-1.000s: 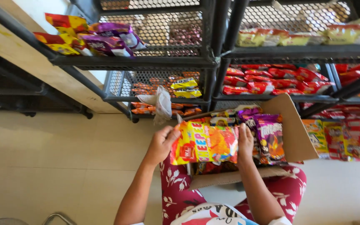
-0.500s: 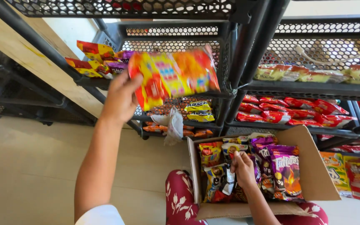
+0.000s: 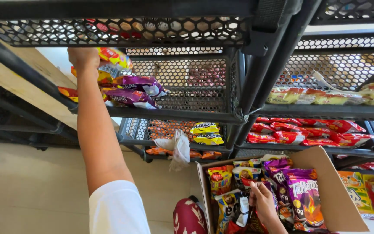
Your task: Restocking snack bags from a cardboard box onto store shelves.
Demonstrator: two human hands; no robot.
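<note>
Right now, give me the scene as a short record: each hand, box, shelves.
left hand: raised to the upper mesh shelf, on a yellow-and-red snack bag at the stack there
right hand: down in the cardboard box, fingers among the packets; grip unclear
box contents: upright snack bags, a purple bag at the right
shelf stack: purple packets under the yellow-and-red bag
lower shelves: red packets, yellow packets

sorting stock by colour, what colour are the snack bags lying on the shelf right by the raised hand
Purple, seen in the head view: the snack bags lie beside the left hand.
</note>
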